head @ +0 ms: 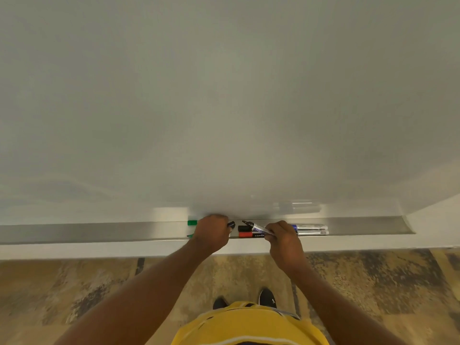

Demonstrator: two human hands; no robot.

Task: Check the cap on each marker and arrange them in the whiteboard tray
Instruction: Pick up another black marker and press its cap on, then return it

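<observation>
Two capped markers, black (245, 228) and red (249, 235), lie side by side in the tray (99, 231) at lower centre; two more (312, 230) lie just right of them. Right hand (282, 239) closed around an uncapped marker (256, 227), tip bare, pointing left. Left hand (211, 232) fisted on a dark cap (231, 224). Green cap (192, 222) sits loose at left. Judgement: roughly midway; recapping and green marker outstanding.
</observation>
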